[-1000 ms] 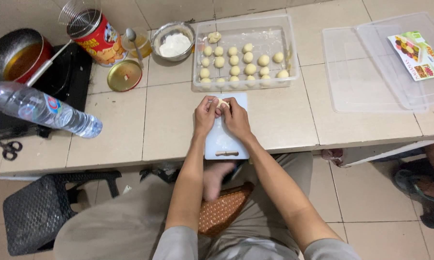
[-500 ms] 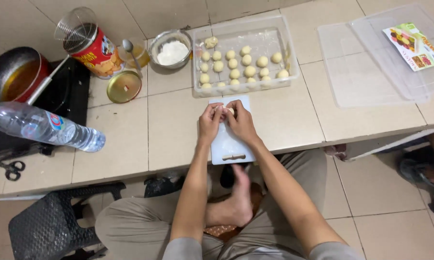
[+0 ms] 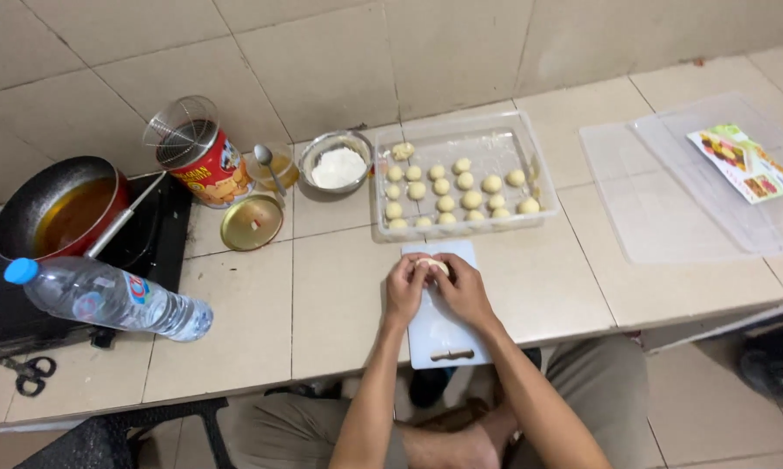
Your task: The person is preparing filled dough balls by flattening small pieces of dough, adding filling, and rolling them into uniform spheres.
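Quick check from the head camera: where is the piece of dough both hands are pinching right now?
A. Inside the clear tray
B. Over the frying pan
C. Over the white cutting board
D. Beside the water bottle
C: the left hand and right hand pinch the dough piece over the white cutting board, just in front of the clear tray.

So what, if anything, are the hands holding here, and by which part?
Both the left hand and right hand pinch a small pale dough piece by its edges, over the white cutting board. The exact fingertip contact is too small to tell.
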